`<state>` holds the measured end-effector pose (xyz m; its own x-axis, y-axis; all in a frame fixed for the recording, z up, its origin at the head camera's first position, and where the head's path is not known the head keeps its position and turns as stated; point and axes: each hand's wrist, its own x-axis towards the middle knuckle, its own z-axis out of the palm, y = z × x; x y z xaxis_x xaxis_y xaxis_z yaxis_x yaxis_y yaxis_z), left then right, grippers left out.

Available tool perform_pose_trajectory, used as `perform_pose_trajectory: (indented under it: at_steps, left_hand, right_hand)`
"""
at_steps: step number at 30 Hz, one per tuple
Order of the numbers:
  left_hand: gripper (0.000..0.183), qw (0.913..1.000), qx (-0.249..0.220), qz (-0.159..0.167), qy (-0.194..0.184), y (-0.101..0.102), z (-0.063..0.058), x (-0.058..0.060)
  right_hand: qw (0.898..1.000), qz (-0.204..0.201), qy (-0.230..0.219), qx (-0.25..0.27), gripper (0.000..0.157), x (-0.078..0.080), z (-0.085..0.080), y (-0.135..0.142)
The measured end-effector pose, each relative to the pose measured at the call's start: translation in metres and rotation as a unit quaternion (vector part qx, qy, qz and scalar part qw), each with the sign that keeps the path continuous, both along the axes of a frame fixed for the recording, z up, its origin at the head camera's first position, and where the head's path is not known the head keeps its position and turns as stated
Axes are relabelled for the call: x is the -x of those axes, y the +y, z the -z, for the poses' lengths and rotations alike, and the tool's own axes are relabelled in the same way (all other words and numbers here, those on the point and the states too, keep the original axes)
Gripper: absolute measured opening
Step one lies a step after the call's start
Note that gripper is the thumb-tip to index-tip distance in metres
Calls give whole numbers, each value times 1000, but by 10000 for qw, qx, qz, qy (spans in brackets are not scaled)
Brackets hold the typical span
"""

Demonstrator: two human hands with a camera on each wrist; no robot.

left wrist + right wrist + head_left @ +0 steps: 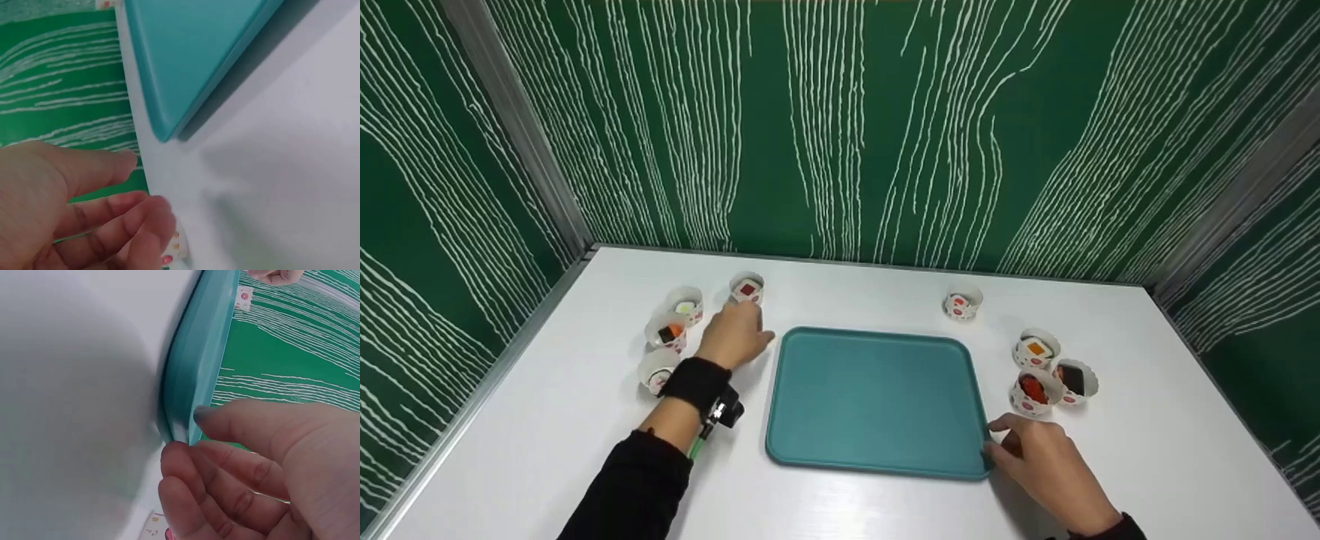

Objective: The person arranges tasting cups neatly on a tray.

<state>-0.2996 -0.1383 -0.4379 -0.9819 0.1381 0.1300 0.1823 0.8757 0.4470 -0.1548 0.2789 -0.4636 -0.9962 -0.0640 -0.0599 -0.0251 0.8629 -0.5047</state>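
Note:
A teal tray [877,405] lies on the white table, its long sides running left to right. At its near right corner, the thumb and fingertips of my right hand [1046,465] pinch the rim; the right wrist view shows the thumb by the rim and fingers curled at the corner. Beyond the tray's left side is my left hand [735,334], its fingers loosely bent with nothing between them. Just past its knuckles stands a paper cup [747,287] with a red-topped white piece inside. The left wrist view shows a cup [179,247] partly hidden behind the fingers.
Left of my left arm stand a cup with a yellow-marked piece [687,306], one with an orange and black piece [667,334], and one with a pale piece [658,373]. Several cups, including one with a red piece [1033,391], stand right; another [962,302] stands behind the tray.

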Motion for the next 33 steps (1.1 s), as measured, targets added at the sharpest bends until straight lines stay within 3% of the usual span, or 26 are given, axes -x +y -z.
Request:
perform_pose_trajectory:
  at_steps: [4, 9, 14, 17, 21, 27, 33]
  left_hand:
    - [25, 9991, 3, -269, 331, -6, -12, 5]
    - [43, 9968, -79, -384, 698, -11, -11, 21]
    - [76, 9968, -170, -513, 588, -11, -8, 38]
    - [84, 9973, -175, -599, 392, -7, -5, 48]
    - [81, 9969, -219, -724, 208, -2, -1, 58]
    - [78, 9956, -339, -867, -42, 4, 4, 63]
    - [48, 9947, -306, -972, 152, 4, 7, 67]
  right_hand:
    - [10000, 19, 40, 44, 27, -3, -4, 0]
    - [9999, 46, 37, 114, 27, -9, -10, -1]
    - [9998, 113, 58, 137, 27, -15, -16, -1]
    - [9998, 173, 2, 116, 28, -18, -19, 0]
    - [9998, 205, 0, 61, 27, -19, -22, 2]
    - [9996, 281, -20, 6, 26, -22, -23, 7]
    - [9996, 285, 21, 52, 27, -24, -22, 10]
